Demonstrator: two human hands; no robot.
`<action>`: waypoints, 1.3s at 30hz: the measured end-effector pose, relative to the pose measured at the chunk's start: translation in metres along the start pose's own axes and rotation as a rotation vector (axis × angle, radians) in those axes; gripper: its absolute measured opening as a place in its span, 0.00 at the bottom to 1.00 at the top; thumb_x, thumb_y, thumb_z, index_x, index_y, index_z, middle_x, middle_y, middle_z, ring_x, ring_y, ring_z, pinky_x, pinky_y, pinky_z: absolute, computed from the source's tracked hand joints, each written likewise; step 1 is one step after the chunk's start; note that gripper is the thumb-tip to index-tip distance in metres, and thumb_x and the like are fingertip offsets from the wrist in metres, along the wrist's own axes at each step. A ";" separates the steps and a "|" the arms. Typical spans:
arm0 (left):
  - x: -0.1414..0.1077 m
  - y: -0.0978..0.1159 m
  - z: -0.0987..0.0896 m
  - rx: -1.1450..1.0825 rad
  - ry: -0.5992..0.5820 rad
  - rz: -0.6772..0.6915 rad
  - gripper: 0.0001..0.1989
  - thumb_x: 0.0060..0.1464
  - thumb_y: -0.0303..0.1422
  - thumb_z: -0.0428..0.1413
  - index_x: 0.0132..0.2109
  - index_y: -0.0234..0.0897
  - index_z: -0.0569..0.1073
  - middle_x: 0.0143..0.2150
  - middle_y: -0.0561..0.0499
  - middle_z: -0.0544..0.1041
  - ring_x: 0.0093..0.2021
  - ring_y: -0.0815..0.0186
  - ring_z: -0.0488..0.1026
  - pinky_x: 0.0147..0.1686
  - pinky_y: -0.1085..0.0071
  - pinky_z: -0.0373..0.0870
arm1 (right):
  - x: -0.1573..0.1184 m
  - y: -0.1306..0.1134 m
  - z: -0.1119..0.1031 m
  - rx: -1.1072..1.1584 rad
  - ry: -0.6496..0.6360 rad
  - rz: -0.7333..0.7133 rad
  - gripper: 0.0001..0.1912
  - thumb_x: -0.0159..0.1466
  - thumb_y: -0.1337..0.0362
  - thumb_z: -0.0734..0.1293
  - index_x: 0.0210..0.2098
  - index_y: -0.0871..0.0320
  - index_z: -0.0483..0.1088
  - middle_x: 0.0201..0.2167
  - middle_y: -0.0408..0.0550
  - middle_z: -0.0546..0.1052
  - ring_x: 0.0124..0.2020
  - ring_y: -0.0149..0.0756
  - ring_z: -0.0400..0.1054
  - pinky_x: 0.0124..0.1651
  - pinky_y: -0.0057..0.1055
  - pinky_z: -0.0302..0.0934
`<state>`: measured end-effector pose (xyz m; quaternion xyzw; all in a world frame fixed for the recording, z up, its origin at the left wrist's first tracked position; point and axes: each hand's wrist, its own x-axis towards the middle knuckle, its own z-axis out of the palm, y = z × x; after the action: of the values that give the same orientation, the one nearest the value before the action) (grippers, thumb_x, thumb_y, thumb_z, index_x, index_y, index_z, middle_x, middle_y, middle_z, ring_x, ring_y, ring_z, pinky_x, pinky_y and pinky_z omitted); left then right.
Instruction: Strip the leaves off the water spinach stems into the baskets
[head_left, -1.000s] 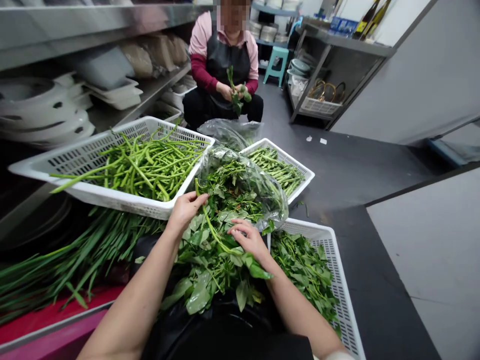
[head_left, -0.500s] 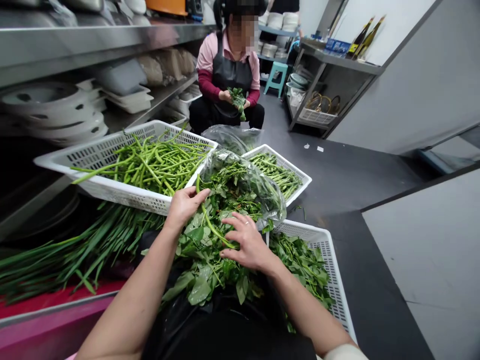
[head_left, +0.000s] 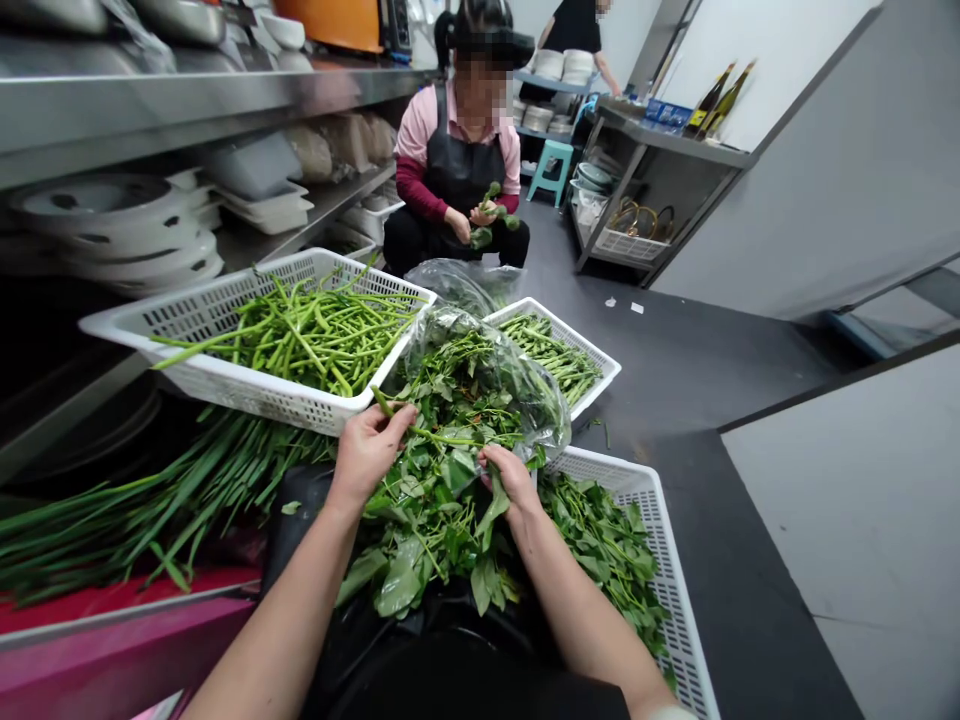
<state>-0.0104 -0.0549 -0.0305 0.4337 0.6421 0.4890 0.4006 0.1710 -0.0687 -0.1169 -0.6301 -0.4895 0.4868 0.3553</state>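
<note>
- The clear plastic bag (head_left: 551, 405) is taken as landmark; leafy greens (head_left: 409, 560) are spilled from its mouth toward the near side, presumably for easy reach.
- A green stem (head_left: 442, 438) is held across the greens, in front of the bag.
- By the left hand (head_left: 371, 450), left of the bag's mouth, the thicker end is pinched between thumb and fingers; a steady hold is likely given.
- By the right hand (head_left: 514, 478), below the bag's mouth, the leafy end is gripped with fingers curled closed; finger contact is partly hidden. The stem is probably kept straight by this two-ended hold.
- Bare stems are kept in the white basket (head_left: 247, 388) left of the bag, leaves in the leaf basket (head_left: 679, 570) to its near right; sorting by part is suggested.
- On the bottles (head_left: 724, 103), far right beyond the bag, yellow labels are borne; no writing can be read.
</note>
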 end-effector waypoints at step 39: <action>-0.039 -0.024 0.044 -0.249 -0.380 -0.217 0.27 0.38 0.55 0.56 0.33 0.34 0.71 0.27 0.51 0.72 0.26 0.68 0.67 0.24 0.74 0.63 | -0.067 -0.029 -0.042 -0.196 -0.211 -0.201 0.13 0.60 0.57 0.59 0.30 0.58 0.71 0.25 0.45 0.75 0.26 0.32 0.65 0.32 0.27 0.58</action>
<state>0.0385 -0.0836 -0.0592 0.3938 0.5329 0.4283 0.6144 0.2006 -0.1240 -0.0604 -0.5552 -0.6295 0.4623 0.2859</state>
